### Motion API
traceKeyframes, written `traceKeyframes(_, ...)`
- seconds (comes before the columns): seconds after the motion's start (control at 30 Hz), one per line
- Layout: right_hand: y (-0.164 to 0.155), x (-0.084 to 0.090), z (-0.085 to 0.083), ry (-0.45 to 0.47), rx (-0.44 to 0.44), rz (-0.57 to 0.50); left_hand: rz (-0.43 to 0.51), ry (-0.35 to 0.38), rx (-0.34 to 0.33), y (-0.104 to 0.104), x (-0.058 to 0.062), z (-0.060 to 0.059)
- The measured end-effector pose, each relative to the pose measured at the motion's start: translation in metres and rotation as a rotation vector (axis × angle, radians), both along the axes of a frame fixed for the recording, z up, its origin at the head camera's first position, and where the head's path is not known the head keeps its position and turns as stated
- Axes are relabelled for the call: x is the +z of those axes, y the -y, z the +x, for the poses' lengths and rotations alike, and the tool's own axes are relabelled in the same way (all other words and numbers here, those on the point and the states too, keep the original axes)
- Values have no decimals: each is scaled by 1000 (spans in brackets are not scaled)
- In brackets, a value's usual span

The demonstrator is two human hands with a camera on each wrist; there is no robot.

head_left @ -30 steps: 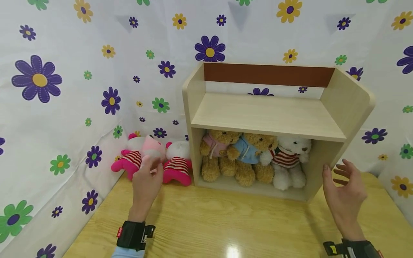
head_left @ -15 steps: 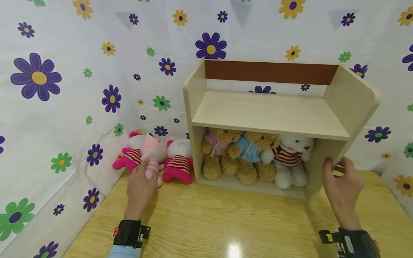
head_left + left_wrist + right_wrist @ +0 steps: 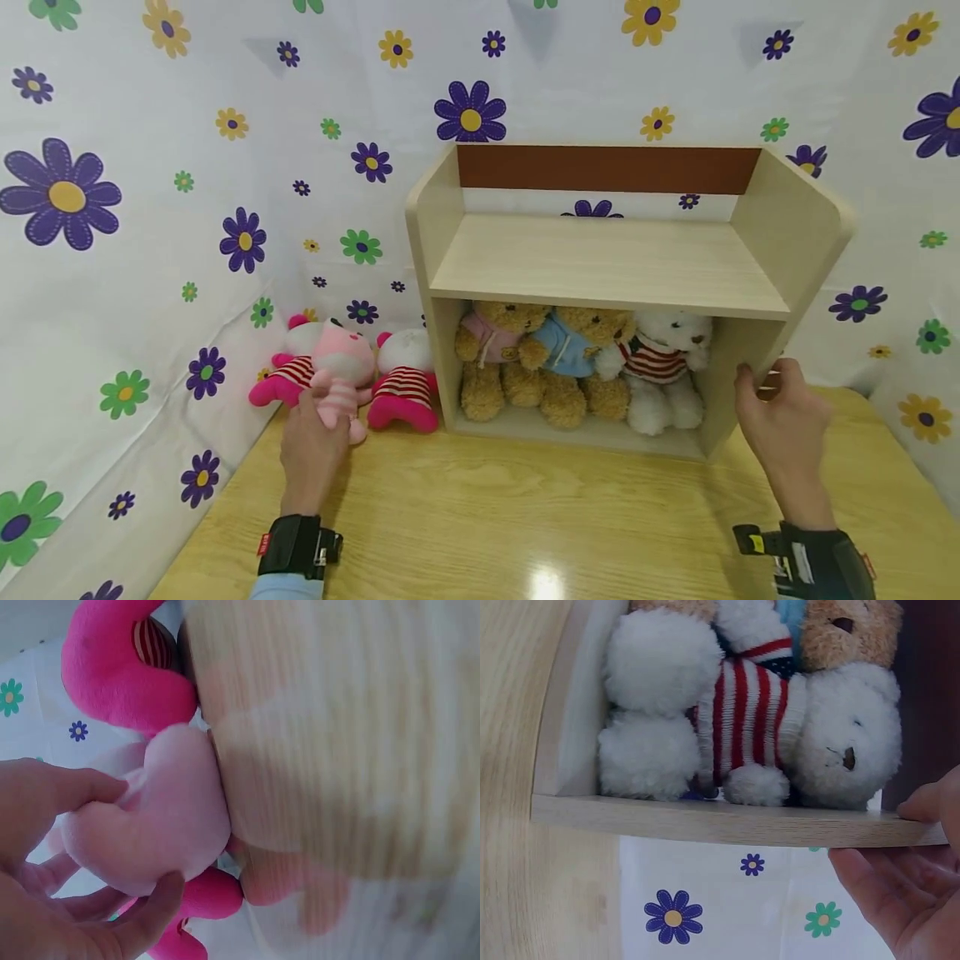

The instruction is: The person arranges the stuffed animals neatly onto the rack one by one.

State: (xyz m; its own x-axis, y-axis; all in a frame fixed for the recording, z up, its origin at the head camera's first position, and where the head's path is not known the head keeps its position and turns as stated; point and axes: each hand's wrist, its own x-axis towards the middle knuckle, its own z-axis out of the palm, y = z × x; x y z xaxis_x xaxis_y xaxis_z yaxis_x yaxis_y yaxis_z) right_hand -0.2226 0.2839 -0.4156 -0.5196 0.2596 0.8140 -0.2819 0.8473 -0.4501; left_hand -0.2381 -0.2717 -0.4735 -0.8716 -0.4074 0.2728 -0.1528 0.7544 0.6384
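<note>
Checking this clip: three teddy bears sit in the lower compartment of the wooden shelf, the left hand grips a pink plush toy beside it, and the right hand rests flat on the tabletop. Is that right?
Not quite. The right hand is not on the tabletop; it grips the right side panel of the wooden shelf, as the head and right wrist views show. The three teddy bears and the left hand gripping the pink plush toy are correct.

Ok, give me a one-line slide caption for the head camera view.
Left hand grips a pink plush toy beside a wooden shelf holding three teddy bears while the right hand grips its side panel.
</note>
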Motion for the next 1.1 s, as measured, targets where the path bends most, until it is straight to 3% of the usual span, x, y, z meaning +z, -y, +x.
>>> traceKeyframes(0.13,2,4,1,33,-7,8,45,51,-36,12,0,3)
traceKeyframes(0.3,2,7,1,92,-10,-9,193,237,-107,28,7,12)
traceKeyframes(0.37,3,7,2,120,-8,-22,199,269,-106,31,9,17)
traceKeyframes(0.47,3,8,2,165,-13,-56,84,211,-72,28,11,24)
traceKeyframes(0.63,3,14,4,248,3,-74,-188,-79,-29,14,10,26)
traceKeyframes(0.73,2,16,4,306,33,-68,-303,-174,-65,6,9,26)
traceKeyframes(0.8,1,17,3,320,56,-63,-356,-167,-104,2,9,26)
traceKeyframes(0.93,-2,12,-1,254,96,-31,-425,-58,-162,-4,11,19)
traceKeyframes(1.1,-1,5,-7,167,125,-24,-432,44,-127,-5,11,5)
